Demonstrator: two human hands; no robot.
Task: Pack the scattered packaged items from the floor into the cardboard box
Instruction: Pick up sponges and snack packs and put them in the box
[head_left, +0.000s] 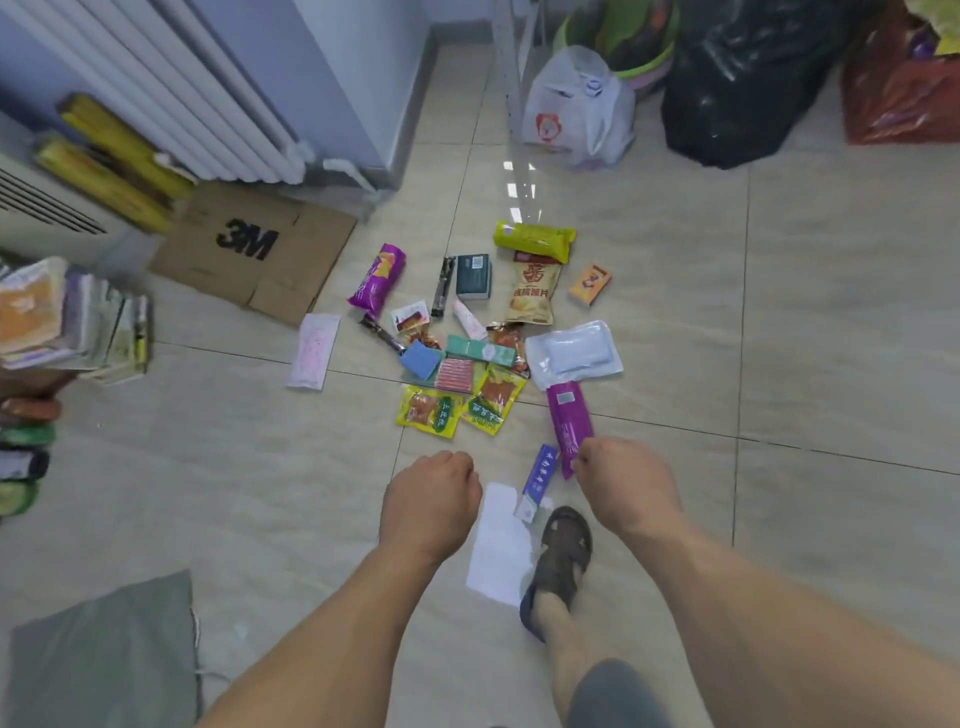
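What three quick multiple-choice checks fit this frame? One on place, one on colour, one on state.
1. Where does the cardboard box lie?
A. left of the pile, by the radiator
B. under the black bag
C. in the person's hands

2. What colour is the packet at the right hand?
A. green
B. purple
C. orange

3. What state is the cardboard box in?
A. upright and full
B. taped shut
C. flattened on the floor

Answers:
1. A: it lies on the tiles below the radiator, left of the pile.
2. B: the long packet whose near end meets the right hand is purple; whether the hand grips it cannot be told.
3. C: it lies flat with its flaps spread, nothing in it.
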